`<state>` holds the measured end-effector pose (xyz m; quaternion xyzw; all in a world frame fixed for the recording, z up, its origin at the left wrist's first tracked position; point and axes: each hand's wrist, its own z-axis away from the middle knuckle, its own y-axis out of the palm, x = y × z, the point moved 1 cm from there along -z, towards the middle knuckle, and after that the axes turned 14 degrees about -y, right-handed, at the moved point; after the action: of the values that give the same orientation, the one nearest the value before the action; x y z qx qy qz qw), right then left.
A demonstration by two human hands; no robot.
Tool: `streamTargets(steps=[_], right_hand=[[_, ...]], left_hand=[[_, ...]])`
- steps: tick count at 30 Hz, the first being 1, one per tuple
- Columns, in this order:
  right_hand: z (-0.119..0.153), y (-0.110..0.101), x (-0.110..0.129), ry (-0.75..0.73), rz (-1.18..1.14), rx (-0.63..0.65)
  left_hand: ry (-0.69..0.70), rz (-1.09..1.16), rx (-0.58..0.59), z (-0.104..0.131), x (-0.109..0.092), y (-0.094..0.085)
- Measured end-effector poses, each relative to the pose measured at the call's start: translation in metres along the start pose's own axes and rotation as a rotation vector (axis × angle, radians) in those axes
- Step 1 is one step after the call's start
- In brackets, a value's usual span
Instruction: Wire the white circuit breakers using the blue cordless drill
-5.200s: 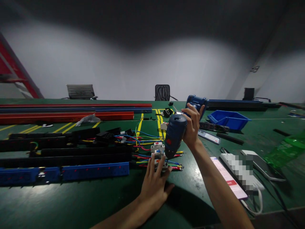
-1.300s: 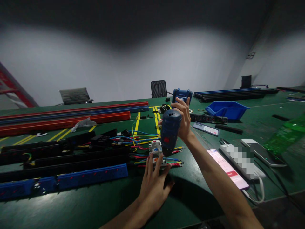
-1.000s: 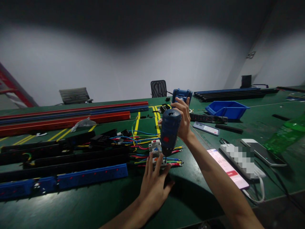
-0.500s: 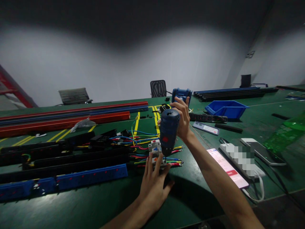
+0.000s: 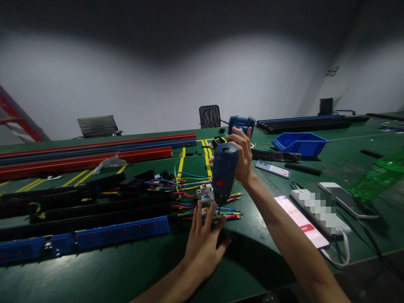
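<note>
A blue power drill (image 5: 224, 170) points downward near the middle of the view, and my right hand (image 5: 242, 153) is wrapped round its grip. The drill's bit meets a small white breaker block (image 5: 206, 210) with an orange mark. My left hand (image 5: 205, 244) lies against that block, its fingertips on the near side and its thumb apart. Behind it stands another white block (image 5: 205, 192) with a blue mark. Red, blue and yellow-green wires (image 5: 189, 183) run past the blocks, some ending in ring terminals on the right.
Blue and black socket strips (image 5: 123, 233) lie left; red rails (image 5: 142, 156) lie farther back. Right of my right arm are a lit phone (image 5: 299, 221), a power bank (image 5: 315, 210), another phone (image 5: 345, 200) and a green bottle (image 5: 381, 174). A blue bin (image 5: 301, 145) stands behind them.
</note>
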<state>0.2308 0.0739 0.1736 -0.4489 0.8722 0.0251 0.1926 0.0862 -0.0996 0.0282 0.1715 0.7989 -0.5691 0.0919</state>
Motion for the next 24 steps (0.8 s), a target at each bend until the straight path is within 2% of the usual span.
streamTargets(steps=[4, 24], right_hand=[[0.0009, 0.0001, -0.0004, 0.014, 0.015, 0.027], [0.0016, 0.0020, -0.0019, -0.007, 0.014, -0.016]], left_hand=[[0.003, -0.002, 0.000, -0.0005, 0.0000, -0.0004], [-0.005, -0.018, 0.008, -0.0014, -0.0022, -0.0032]])
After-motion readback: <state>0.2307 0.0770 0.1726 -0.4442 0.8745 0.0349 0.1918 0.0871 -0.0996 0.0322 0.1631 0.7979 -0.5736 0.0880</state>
